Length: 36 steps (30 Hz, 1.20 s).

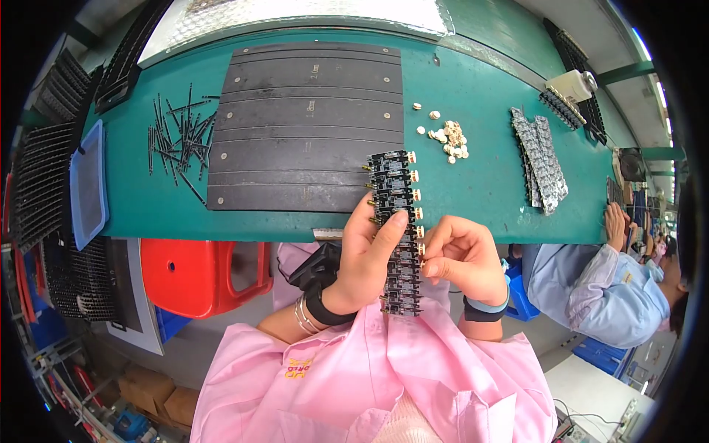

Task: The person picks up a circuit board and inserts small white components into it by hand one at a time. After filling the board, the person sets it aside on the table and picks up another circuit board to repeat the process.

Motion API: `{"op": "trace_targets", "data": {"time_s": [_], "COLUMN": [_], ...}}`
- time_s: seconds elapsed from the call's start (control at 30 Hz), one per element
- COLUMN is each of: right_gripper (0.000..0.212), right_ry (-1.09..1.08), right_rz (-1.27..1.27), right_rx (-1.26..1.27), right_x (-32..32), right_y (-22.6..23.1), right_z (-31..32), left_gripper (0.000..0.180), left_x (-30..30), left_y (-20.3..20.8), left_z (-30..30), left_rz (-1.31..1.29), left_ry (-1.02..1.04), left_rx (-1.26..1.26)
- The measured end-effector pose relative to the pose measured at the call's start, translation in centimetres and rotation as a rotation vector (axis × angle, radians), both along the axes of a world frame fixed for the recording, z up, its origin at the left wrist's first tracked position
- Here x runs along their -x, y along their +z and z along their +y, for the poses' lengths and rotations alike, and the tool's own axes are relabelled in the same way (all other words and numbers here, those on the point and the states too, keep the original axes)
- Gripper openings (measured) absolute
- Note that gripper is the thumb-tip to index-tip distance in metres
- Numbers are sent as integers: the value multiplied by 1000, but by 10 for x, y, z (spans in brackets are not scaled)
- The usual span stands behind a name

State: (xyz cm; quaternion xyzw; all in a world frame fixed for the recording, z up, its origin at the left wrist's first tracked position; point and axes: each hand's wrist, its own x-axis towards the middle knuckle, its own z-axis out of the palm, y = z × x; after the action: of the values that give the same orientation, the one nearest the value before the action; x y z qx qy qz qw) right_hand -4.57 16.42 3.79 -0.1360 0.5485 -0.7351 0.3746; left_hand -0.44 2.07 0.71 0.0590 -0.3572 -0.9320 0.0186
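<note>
My left hand (367,251) is closed around a long strip of black circuit boards (399,255), thumb across its face. The strip stands lengthwise in front of my chest, its far end over the edge of a black plate. Small cream-coloured round pieces sit in a row along its right side, and short brass-coloured pins stick out on the left. At that right side, the thumb and forefinger of my right hand (467,255) pinch a small round piece against the strip, mostly hidden by the fingertips. A loose pile of such round pieces (452,138) lies on the green table beyond.
A dark ribbed plate (303,159) covers the table's middle. Thin black sticks (181,136) lie scattered to its left, near a blue tray (90,184). Silvery strips (541,159) rest at the right. A red stool (188,277) stands below; a co-worker (591,288) sits on the right.
</note>
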Motion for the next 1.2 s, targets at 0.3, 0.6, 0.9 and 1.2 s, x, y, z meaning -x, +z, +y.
{"op": "trace_targets", "data": {"time_s": [0.3,0.6,0.9,1.2], "right_gripper": [17,16,11,12], "right_ry": [-318,-659,-701,-520], "right_rz": [242,969,870,505], "right_rx": [-216,-965,-952,-335], "right_x": [20,72,68,30], "right_y": [1,-26,-27,-6], "right_z": [2,11,12,4], "left_gripper": [21,23,23,22], "left_x": [-2,-2,1,3], "left_y": [1,1,1,0], "left_z": [-5,-3,-3,-3], "left_rz": [-30,-60,-68,-74], "left_ry": [-61,-53,-32,-19], "left_rx": [-147,-149,-160,-118]}}
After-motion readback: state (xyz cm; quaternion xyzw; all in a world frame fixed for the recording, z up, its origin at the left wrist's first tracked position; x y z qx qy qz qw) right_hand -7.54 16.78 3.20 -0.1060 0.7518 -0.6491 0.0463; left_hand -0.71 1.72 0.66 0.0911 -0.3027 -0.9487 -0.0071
